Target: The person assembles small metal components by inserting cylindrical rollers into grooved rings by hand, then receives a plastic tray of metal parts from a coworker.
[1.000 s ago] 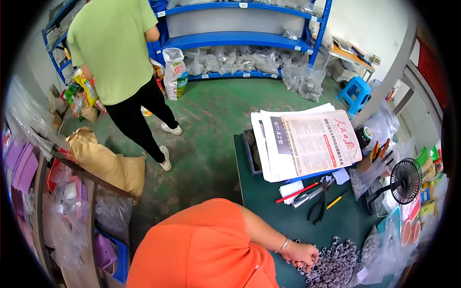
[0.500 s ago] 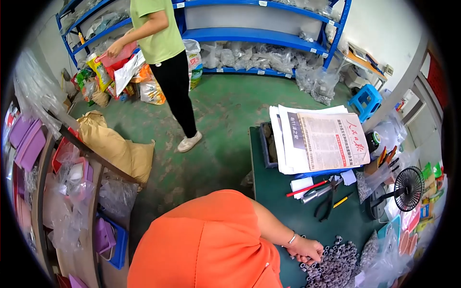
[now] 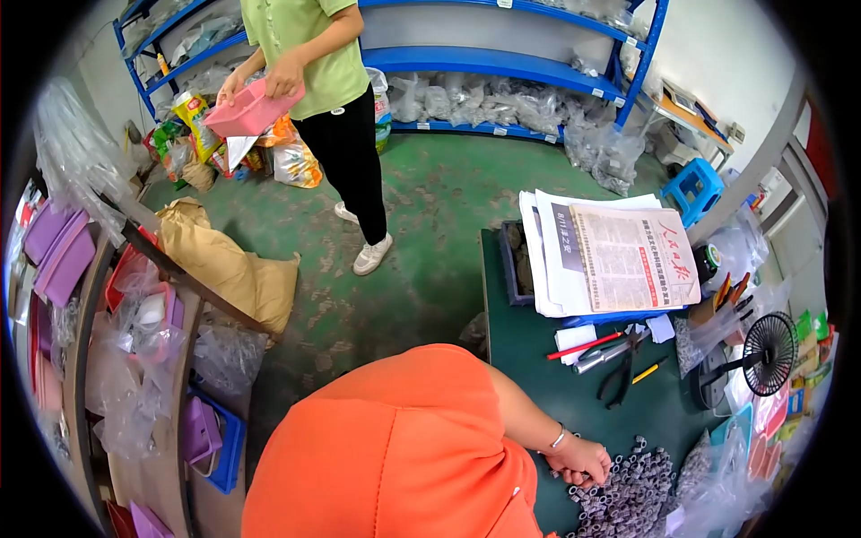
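Note:
My left hand (image 3: pixel 578 460) reaches out from an orange sleeve (image 3: pixel 404 439), with a bracelet at the wrist. Its fingers are curled together at the left edge of a pile of small grey ring-like pieces (image 3: pixel 628 493) on the dark green table (image 3: pixel 529 359). What lies between the fingertips is too small and partly hidden to name. My right hand does not show.
Behind my hand lie pliers (image 3: pixel 619 381), a red pen (image 3: pixel 585 346) and a newspaper (image 3: pixel 632 260) on a stack. A small black fan (image 3: pixel 769 352) stands right. Beyond the table another person (image 3: pixel 309 54) holds a pink bin (image 3: pixel 256 109). Blue shelves (image 3: pixel 484 65) stand behind.
The other person has turned round and moved right, now holding up a pink bin. The view has shifted slightly left, and my left hand remains at the pile with its fingers curled.

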`<state>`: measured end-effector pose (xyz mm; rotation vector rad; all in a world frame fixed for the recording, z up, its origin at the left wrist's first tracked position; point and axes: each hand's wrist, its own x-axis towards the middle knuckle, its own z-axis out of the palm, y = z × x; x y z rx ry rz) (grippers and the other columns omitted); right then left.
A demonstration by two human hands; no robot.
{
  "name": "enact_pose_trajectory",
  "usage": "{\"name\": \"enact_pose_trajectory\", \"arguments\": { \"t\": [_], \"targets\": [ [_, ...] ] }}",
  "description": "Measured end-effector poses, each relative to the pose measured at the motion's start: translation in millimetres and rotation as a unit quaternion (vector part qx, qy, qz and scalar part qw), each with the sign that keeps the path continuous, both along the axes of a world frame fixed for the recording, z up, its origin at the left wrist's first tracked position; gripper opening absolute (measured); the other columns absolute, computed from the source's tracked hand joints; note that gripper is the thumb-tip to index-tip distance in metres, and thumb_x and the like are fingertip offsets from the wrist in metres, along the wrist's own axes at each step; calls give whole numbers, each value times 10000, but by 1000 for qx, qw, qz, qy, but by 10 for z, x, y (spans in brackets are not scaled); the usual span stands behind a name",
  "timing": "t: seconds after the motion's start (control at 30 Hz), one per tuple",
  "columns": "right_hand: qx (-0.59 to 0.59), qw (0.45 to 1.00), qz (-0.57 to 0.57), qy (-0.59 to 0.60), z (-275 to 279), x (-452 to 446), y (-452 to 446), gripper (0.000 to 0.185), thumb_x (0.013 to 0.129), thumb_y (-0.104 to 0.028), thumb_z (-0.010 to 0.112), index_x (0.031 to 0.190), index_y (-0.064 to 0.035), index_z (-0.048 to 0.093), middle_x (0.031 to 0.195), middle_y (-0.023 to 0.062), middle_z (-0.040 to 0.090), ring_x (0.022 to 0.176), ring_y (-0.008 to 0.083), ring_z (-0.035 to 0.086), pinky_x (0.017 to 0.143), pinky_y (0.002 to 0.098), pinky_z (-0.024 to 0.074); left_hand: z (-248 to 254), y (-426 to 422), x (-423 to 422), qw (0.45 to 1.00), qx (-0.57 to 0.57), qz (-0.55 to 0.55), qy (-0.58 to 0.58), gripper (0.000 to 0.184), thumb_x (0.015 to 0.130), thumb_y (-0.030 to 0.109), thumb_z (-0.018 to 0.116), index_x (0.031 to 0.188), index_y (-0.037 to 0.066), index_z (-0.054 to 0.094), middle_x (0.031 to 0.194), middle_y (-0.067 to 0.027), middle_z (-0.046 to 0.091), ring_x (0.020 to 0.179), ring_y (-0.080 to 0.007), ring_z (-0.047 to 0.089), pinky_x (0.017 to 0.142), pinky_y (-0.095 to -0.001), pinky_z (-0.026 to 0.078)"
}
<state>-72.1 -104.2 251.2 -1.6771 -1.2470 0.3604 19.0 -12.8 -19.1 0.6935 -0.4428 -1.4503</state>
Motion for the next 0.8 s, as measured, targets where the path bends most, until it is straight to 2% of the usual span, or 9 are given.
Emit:
{"name": "enact_pose_trajectory", "arguments": {
  "t": [0.3, 0.33, 0.43, 0.5, 0.67, 0.7, 0.73, 0.77, 0.8],
  "targets": [
    [-56, 976, -173, -118, -149, 21, -169, 112, 746, -56, 548, 828, 21, 549, 777, 165, 553, 711, 260, 528, 587, 346, 427, 69, 44, -1, 999, -25, 9, -28, 140, 768, 66, 538, 890, 73, 470, 620, -67, 501, 384, -44, 297, 338, -199, 200],
    [-64, 969, -198, -134, -158, 17, -216, 117, 744, -51, 551, 835, 22, 549, 783, 166, 556, 721, 262, 531, 595, 347, 430, 97, 49, 0, 999, -35, 12, -37, 139, 769, 67, 540, 889, 73, 470, 620, -67, 501, 384, -44, 299, 337, -200, 201],
    [-89, 934, -293, -182, -198, 13, -426, 135, 738, -38, 561, 858, 25, 550, 802, 167, 563, 752, 266, 540, 621, 349, 439, 98, 19, 4, 999, 38, 1, -5, 133, 772, 71, 547, 881, 72, 472, 606, -65, 496, 382, -46, 309, 332, -202, 207],
    [-105, 897, -376, -205, -236, 26, -654, 150, 734, -29, 567, 872, 27, 551, 815, 167, 568, 772, 269, 546, 637, 351, 445, -50, -48, -12, 1000, 6, 16, -18, 117, 774, 75, 551, 864, 70, 476, 589, -61, 490, 380, -47, 313, 329, -202, 213],
    [-119, 747, -609, -237, -324, 126, -1502, 192, 723, -6, 583, 910, 32, 554, 847, 168, 579, 824, 276, 560, 679, 355, 460, -57, -70, -15, 1000, -6, -13, -7, 132, 734, 38, 534, 853, 59, 482, 585, -61, 487, 376, -44, 306, 325, -203, 211],
    [-133, 710, -644, -251, -332, 240, -1633, 70, 763, -41, 573, 823, -24, 542, 619, 90, 506, 536, 196, 489, 464, 286, 406, -49, -69, -28, 1000, 4, 6, -28, 150, 719, 27, 537, 855, 53, 480, 590, -64, 494, 375, -44, 310, 324, -204, 213],
    [34, 681, -732, 11, -311, 200, -1763, 39, 783, -73, 572, 797, -55, 541, 558, 47, 435, 461, 158, 401, 406, 261, 338, -43, -69, -31, 998, 14, 27, -49, 168, 705, 15, 540, 858, 47, 478, 595, -68, 500, 373, -44, 313, 322, -205, 214],
    [279, 527, -775, 207, -290, 158, -1894, 49, 804, -105, 572, 772, -86, 540, 496, 4, 364, 387, 119, 313, 349, 236, 269, -68, -80, -31, 998, 11, 27, -48, 168, 705, 15, 540, 858, 47, 478, 595, -68, 500, 373, -44, 313, 322, -205, 214],
    [329, 468, -795, 203, -294, 103, -1901, 49, 805, -106, 572, 772, -87, 540, 496, 3, 363, 386, 118, 312, 348, 235, 268, -118, -103, -35, 998, -7, 29, -60, 177, 702, 11, 544, 864, 42, 478, 599, -70, 507, 371, -46, 317, 320, -208, 218]
  ]
}}
